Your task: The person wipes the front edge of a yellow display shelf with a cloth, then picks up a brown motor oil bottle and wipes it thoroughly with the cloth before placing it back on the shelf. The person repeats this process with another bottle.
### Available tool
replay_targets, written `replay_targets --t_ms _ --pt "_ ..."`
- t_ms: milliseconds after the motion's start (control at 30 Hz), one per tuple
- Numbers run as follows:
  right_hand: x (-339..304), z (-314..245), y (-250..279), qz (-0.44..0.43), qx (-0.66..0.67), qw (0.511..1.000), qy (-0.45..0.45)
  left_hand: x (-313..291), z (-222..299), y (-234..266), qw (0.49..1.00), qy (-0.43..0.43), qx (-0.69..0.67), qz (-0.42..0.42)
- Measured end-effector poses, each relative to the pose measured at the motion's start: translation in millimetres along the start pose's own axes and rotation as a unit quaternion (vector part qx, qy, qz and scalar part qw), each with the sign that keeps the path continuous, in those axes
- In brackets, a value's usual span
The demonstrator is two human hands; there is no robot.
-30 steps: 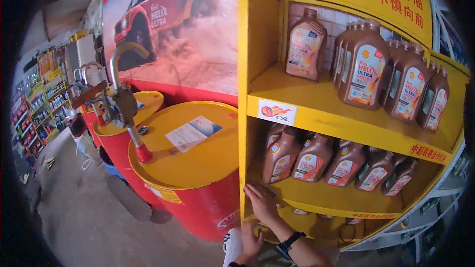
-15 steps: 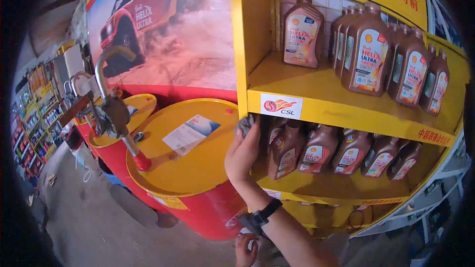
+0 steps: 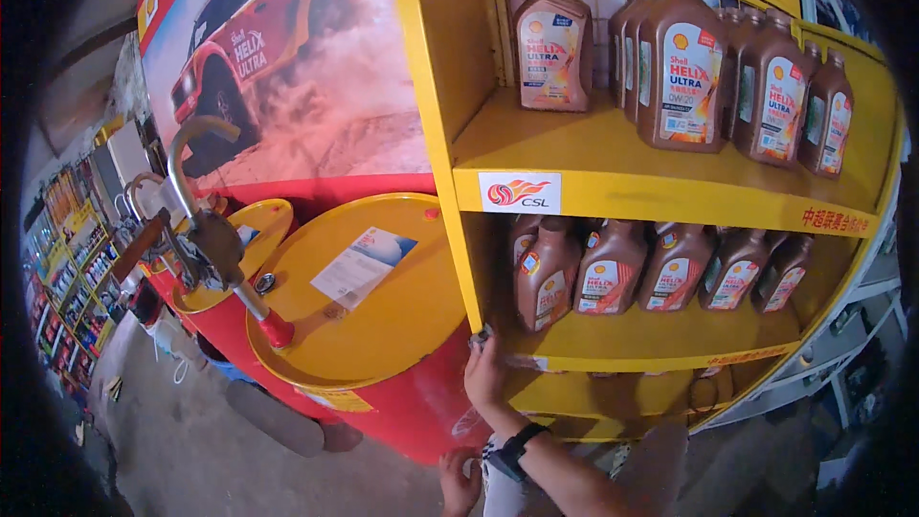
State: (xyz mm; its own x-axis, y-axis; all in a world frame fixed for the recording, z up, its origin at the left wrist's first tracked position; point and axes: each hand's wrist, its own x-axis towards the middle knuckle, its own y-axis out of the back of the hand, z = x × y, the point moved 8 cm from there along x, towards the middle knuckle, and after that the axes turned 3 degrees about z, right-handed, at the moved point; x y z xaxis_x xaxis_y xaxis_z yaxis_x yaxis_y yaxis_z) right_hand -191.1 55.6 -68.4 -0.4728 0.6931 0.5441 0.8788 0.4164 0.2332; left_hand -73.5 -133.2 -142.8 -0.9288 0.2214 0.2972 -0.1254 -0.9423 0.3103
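My right hand point(image 3: 486, 375), with a black watch point(image 3: 517, 450) on its wrist, is closed on a grey cloth point(image 3: 480, 336). It presses the cloth to the front edge of the yellow shelf upright point(image 3: 450, 182), level with the lower shelf board point(image 3: 613, 345). Only a bit of the cloth shows above the fingers. Lower down, my left hand point(image 3: 459, 482) hangs by the red side of the drum, fingers loosely curled and apart, with nothing visible in them.
Brown oil bottles point(image 3: 682, 67) stand on the upper shelf, and several more point(image 3: 608, 273) on the shelf below. At the left is a red drum with a yellow lid point(image 3: 383, 325), bearing a paper sheet point(image 3: 364, 268) and a metal hand pump point(image 3: 215, 239). Behind it hangs a poster point(image 3: 316, 86).
My right hand has slid down the shelf upright with the cloth, from the upper board to the lower one. My left hand has shifted slightly left. The view has moved slightly.
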Motion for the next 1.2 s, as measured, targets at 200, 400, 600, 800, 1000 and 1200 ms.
replay_targets --t_ms 200,400,600,800,1000,1200 --pt "88.2 -131.4 41.4 0.115 0.003 0.987 0.117 -55.7 -35.7 19.8 0.999 0.038 -0.018 0.029" --pt "102.9 -162.8 55.7 0.091 0.020 0.985 0.148 -65.9 -41.9 41.2 0.996 0.028 0.077 0.021" --pt "46.3 -70.3 31.1 0.013 -0.078 0.984 0.160 -14.1 0.2 13.1 0.999 0.004 -0.032 0.002" --pt "19.3 -7.1 55.1 -0.305 -0.109 0.945 0.054 45.6 58.4 -31.0 0.990 -0.118 0.076 -0.028" --pt "75.7 31.3 210.9 -0.135 0.005 0.989 0.066 118.8 135.7 -86.6 0.970 -0.242 -0.010 0.004" --pt "115.5 174.6 296.3 -0.023 0.015 0.996 -0.086 228.6 116.9 -149.6 0.975 -0.152 -0.147 0.069"
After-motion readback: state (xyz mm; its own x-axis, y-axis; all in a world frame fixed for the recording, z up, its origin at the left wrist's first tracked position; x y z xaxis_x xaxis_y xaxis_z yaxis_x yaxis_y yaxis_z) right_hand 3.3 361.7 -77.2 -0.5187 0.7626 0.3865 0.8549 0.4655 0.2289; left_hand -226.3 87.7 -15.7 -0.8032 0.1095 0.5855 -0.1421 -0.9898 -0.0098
